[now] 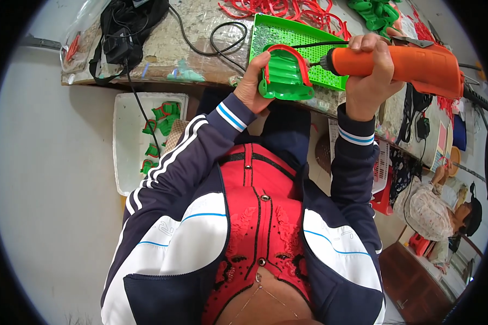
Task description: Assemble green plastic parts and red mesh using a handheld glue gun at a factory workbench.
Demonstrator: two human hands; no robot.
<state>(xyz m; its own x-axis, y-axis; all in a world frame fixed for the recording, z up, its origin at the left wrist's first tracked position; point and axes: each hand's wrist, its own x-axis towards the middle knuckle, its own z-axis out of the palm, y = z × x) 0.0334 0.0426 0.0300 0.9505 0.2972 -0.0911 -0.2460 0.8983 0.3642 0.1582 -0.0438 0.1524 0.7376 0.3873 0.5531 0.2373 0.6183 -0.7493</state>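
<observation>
My left hand (250, 84) grips a green plastic part (284, 78) with a ribbed inside and a red strip along its curved edge. My right hand (367, 76) is wrapped round an orange electric screwdriver (412, 64), held sideways with its black nose toward the part. The bit's tip is close to the red strip on the part's right side; whether it touches a screw there I cannot tell. Behind the part lies a green perforated tray (322, 53) on the bench, partly hidden by the part and the screwdriver.
Red curved strips (287, 8) lie beyond the tray, with green parts (375, 15) at the far right. A white foam box (126, 146) at lower left holds several green-and-red pieces. Black cables (214, 46) cross the worn bench (162, 32). Another person (428, 208) sits at the right.
</observation>
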